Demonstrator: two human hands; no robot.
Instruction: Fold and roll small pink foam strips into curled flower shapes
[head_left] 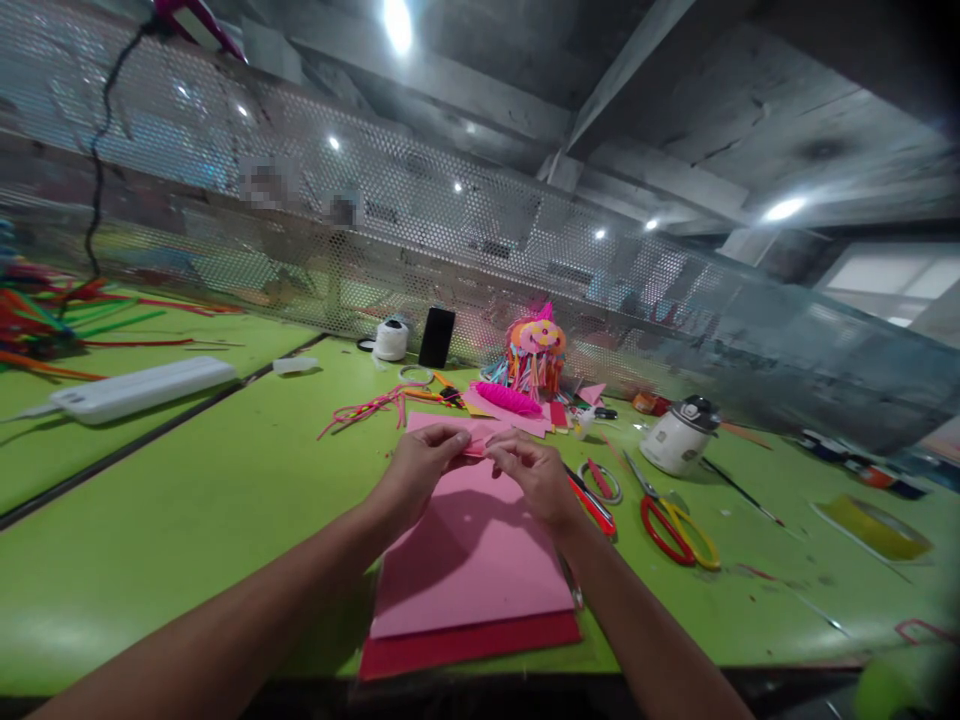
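My left hand (420, 470) and my right hand (534, 475) are raised over the pink sheets (472, 560), close together. Between them is a small folded piece of pink paper (478, 438), pinched by the fingers of both hands. Under the pink sheets a red sheet (472, 645) shows at the front edge. Just beyond my hands lies a bright pink crinkled roll (508, 399), with a colourful fringed paper figure (537, 350) standing behind it.
Red-and-yellow scissors (679, 530), a red cutter (596, 508) and a white pot (681, 436) are on the right. Left are a power strip (150, 388) and pipe cleaners (37, 320). A phone (436, 337) stands against the perforated screen (480, 250).
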